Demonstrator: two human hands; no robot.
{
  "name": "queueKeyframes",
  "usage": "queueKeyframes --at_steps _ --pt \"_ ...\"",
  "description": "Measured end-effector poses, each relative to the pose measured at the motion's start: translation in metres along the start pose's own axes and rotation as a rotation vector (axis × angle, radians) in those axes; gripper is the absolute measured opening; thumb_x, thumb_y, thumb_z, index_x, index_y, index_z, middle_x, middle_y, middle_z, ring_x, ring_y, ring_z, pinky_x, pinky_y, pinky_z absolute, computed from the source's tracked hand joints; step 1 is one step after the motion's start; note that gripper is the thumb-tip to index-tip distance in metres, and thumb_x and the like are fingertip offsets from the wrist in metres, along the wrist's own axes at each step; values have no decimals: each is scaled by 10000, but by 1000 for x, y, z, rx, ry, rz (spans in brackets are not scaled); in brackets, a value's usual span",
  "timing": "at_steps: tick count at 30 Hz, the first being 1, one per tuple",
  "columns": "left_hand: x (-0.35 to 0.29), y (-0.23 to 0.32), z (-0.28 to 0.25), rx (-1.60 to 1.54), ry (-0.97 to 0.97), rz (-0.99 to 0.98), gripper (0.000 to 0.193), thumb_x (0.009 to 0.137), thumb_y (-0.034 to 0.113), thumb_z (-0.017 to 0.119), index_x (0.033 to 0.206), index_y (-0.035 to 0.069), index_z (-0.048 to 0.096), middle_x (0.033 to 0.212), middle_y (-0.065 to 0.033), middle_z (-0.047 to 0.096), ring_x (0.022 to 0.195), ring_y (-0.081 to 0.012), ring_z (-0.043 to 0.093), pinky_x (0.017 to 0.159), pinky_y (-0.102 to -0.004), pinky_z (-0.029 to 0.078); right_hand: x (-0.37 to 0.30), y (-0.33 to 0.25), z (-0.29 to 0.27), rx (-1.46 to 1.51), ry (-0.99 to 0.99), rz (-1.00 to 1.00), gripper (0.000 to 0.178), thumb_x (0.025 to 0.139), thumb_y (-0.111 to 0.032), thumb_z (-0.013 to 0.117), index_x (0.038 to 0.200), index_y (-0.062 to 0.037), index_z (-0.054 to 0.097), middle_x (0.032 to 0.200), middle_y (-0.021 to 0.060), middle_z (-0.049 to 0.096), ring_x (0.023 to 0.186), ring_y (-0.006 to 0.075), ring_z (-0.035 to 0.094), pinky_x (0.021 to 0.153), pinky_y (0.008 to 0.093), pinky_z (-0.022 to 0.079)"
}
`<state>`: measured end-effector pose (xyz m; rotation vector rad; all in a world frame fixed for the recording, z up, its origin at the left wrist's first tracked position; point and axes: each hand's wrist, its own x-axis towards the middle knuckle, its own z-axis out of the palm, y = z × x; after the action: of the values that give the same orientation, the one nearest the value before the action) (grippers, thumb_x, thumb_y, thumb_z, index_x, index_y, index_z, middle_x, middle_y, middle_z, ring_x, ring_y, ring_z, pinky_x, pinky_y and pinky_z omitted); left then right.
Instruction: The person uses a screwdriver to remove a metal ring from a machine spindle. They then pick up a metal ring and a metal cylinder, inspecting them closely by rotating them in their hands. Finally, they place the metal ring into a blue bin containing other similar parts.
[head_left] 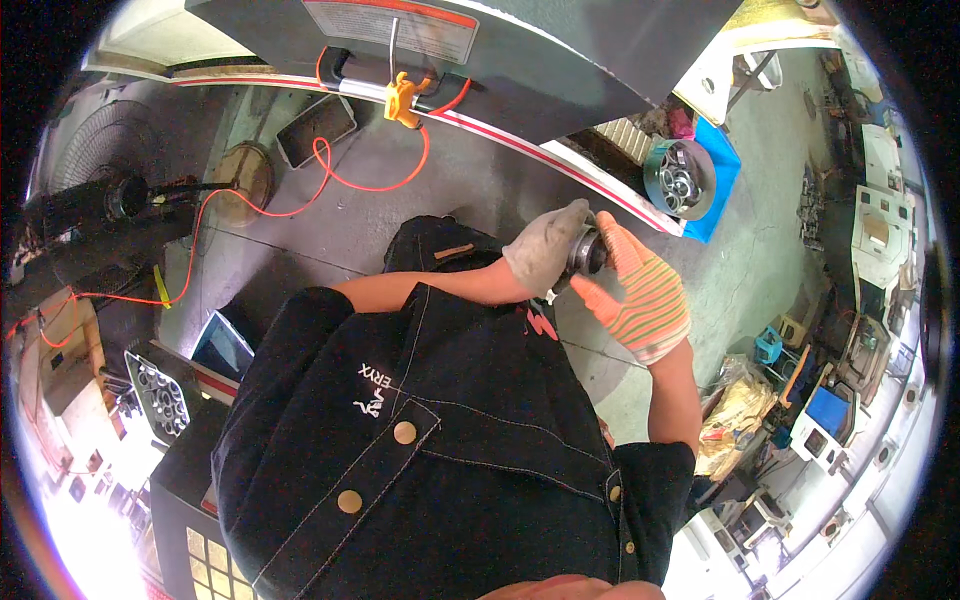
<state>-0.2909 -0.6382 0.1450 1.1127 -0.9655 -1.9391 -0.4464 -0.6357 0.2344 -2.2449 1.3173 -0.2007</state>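
A dark, round, ring-like metal part (590, 252) is held in front of my chest, between my two gloved hands. My left hand (545, 248), in a greyish-white glove, is closed on its left side. From the right, my right hand (640, 290) grips it between thumb and fingers, in an orange glove with green and white stripes. The gloves cover part of the piece, so its full shape is hidden. Beyond my hands, a round green-rimmed container (655, 180) holds several shiny metal rings (681, 186).
A dark grey machine cabinet (560, 70) spans the far side. On its handle hangs a yellow air gun (402, 100) with an orange hose (425, 165). A blue sheet (722, 195) lies under the container. At left stand a fan (125, 195) and a tray of rings (158, 398).
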Motion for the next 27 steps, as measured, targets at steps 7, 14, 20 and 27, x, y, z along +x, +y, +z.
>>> queueKeyframes --at_steps 7,14,20,27 --pt "-3 2 -4 195 -27 131 304 910 75 451 1196 -20 487 1016 -189 606 902 -250 621 786 -331 505 -1 2 6 9 32 -50 730 778 -252 751 1390 -22 426 1267 195 571 1011 305 634 832 348 522" --pt "2 -18 -6 163 8 240 230 927 160 450 1104 29 517 920 -127 600 819 -200 597 721 -308 489 -5 4 17 -21 90 -60 763 758 -248 756 1397 -17 409 1271 200 564 1022 348 614 845 377 512" --pt "11 -41 2 -107 34 267 417 1001 399 320 982 25 503 798 -69 507 701 -153 474 666 -323 425 -2 7 27 -46 79 -124 796 740 -275 738 1373 51 381 1255 271 537 979 431 585 830 449 480" --pt "10 -37 -3 -115 35 187 324 1005 306 398 1116 30 525 950 -52 566 846 -126 530 745 -279 458 6 8 23 -13 79 -138 748 753 -271 726 1348 50 406 1263 256 537 1003 425 583 847 441 479"
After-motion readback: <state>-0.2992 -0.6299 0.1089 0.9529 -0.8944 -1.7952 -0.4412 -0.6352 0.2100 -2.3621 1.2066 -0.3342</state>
